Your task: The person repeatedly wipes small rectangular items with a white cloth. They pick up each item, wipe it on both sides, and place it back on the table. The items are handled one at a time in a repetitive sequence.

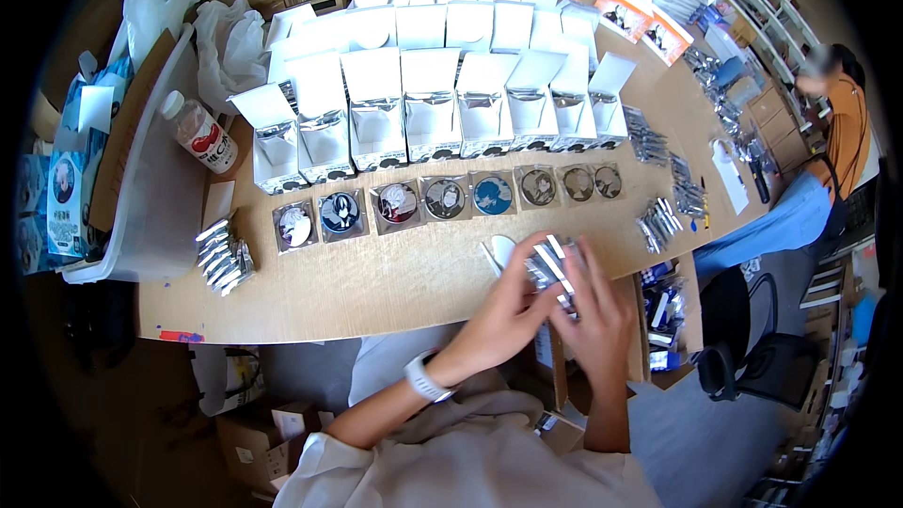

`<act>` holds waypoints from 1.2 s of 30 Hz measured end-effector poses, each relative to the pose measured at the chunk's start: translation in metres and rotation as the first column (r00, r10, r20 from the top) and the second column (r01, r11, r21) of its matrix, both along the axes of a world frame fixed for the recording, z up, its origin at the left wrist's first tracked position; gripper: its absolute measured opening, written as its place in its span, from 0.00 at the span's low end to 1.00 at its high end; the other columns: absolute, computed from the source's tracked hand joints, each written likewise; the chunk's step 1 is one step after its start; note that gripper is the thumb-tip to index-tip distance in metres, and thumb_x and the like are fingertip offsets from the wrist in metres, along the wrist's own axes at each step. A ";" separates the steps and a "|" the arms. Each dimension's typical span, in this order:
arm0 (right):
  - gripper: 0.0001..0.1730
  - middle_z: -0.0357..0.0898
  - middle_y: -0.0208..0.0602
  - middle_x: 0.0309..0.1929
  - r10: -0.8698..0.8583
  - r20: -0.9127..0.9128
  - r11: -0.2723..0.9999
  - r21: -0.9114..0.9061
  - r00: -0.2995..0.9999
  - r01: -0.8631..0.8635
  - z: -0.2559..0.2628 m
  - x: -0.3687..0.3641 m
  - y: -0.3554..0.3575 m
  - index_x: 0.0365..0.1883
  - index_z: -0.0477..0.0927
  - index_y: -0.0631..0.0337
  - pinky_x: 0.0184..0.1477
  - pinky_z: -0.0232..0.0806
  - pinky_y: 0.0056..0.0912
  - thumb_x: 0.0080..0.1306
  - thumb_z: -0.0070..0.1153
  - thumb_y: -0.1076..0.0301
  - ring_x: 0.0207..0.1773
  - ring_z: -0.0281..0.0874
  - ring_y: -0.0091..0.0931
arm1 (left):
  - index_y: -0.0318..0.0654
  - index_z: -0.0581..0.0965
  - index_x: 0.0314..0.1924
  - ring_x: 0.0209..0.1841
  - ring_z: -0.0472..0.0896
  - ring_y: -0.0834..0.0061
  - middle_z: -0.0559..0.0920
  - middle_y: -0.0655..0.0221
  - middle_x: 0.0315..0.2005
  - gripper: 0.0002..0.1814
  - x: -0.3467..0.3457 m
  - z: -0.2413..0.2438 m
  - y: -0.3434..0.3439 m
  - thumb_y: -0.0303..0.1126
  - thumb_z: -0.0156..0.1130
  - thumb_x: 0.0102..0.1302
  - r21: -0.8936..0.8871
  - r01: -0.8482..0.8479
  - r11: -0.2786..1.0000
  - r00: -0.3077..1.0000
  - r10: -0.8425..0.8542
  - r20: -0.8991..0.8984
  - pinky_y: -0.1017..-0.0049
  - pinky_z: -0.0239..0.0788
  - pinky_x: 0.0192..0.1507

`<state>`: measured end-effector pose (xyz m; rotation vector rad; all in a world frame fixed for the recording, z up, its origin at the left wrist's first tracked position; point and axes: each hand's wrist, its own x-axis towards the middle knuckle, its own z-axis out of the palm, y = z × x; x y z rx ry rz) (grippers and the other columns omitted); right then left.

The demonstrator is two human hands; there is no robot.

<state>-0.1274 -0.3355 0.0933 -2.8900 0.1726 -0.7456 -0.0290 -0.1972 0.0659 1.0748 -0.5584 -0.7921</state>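
Observation:
Both of my hands are raised over the front edge of the table, right of its middle. My left hand (511,307) and my right hand (596,314) hold a small stack of thin silvery packets (552,264) between them. Behind the hands runs a row of round picture badges in clear sleeves, among them a blue one (492,195). Farther back stand rows of white cardboard boxes (432,123) with raised lids; those in the front row contain silver foil packets (376,107). A white spoon-shaped piece (503,250) lies just left of my left hand.
Packet piles lie at the table's left (224,257) and right (659,224). A drink bottle (201,134) stands by a translucent plastic bin (152,190). An open carton (663,324) sits below the right edge, near a black chair (748,346). Another person (843,120) is at far right.

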 end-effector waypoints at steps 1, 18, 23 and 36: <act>0.43 0.75 0.50 0.72 0.047 -0.011 0.999 0.021 0.999 -0.047 0.002 0.004 0.018 0.72 0.77 0.55 0.52 0.82 0.41 0.54 0.74 0.71 0.61 0.86 0.43 | 0.44 0.53 0.81 0.57 0.81 0.78 0.78 0.63 0.60 0.36 0.005 0.004 0.021 0.19 0.54 0.80 0.016 -0.028 0.999 0.999 0.028 0.028 0.74 0.76 0.56; 0.52 0.62 0.55 0.80 0.287 -0.072 0.911 0.329 0.955 -0.249 -0.037 0.059 0.171 0.81 0.60 0.65 0.65 0.72 0.48 0.62 0.73 0.61 0.72 0.72 0.47 | 0.40 0.63 0.73 0.52 0.77 0.80 0.79 0.69 0.54 0.27 0.048 0.005 0.173 0.33 0.62 0.81 0.441 -0.325 0.837 0.936 0.350 0.026 0.75 0.74 0.53; 0.59 0.55 0.52 0.84 0.394 -0.106 0.826 0.477 0.913 -0.301 -0.034 0.061 0.158 0.81 0.56 0.67 0.68 0.66 0.51 0.57 0.78 0.64 0.75 0.64 0.48 | 0.39 0.63 0.71 0.54 0.78 0.79 0.79 0.67 0.53 0.30 0.052 -0.005 0.171 0.30 0.67 0.77 0.379 -0.344 0.859 0.939 0.307 0.156 0.75 0.74 0.53; 0.48 0.71 0.43 0.76 0.648 -0.020 0.315 0.918 0.762 -0.243 -0.053 0.088 0.095 0.81 0.65 0.55 0.60 0.75 0.35 0.64 0.72 0.78 0.60 0.78 0.32 | 0.34 0.70 0.67 0.58 0.78 0.72 0.81 0.61 0.53 0.31 0.093 0.000 0.188 0.31 0.72 0.68 0.503 -0.106 0.858 0.967 -0.029 0.254 0.70 0.67 0.64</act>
